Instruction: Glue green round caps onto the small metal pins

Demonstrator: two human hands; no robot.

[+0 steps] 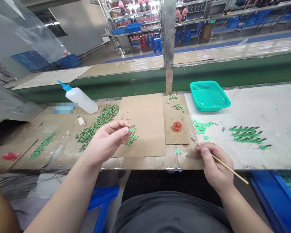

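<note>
The left hand (109, 139) is raised just above the brown cardboard sheet (143, 123) on the worktop (269, 110), fingers curled together and thumb and forefinger pinching a small green piece (130, 129). Directly beside and below that pinch, a small cluster of green and brown pieces (132, 138) lies on the cardboard. The right hand (214, 166) rests at the near edge of the worktop, fingers pressed around a thin wooden stick (223, 163) held pencil-fashion; the stick's tip points up and to the left, near a single flat green disc (177, 151) lying on the worktop. Beyond that disc, a small round orange cap (177, 126) stands on a brown rough-textured pad (177, 129). To its right, loose flat green discs (201, 127) are scattered on the pale surface, and farther right assembled green pieces (248, 134) lie in rows. A teal plastic mesh basket (210, 95) sits behind the discs, with a few green discs inside. Left of the cardboard, a long heap of green and brown pieces (98, 124) spreads diagonally, and a white squeeze bottle with a blue nozzle (80, 97) lies on its side behind it.
</note>
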